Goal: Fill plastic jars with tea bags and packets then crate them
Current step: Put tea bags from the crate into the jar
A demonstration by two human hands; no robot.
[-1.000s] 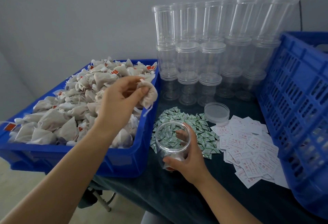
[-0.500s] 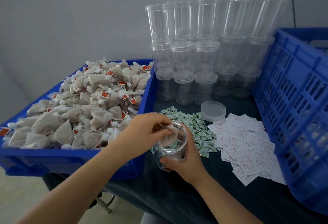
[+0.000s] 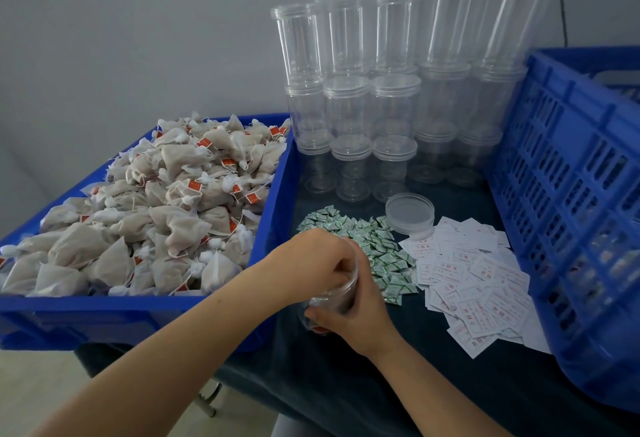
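Head view shows, nearest, the right hand wrapped around a clear plastic jar to steady it on the dark tablecloth, while the left hand covers the mouth with fingers curled inside, presumably pushing a tea bag down; whether it pinches one I cannot tell. Just beyond lie green packets, white labels and a loose lid, all within easy reach. Tea bags fill the blue tray at left, empty jars stack behind, and the blue crate waits right.
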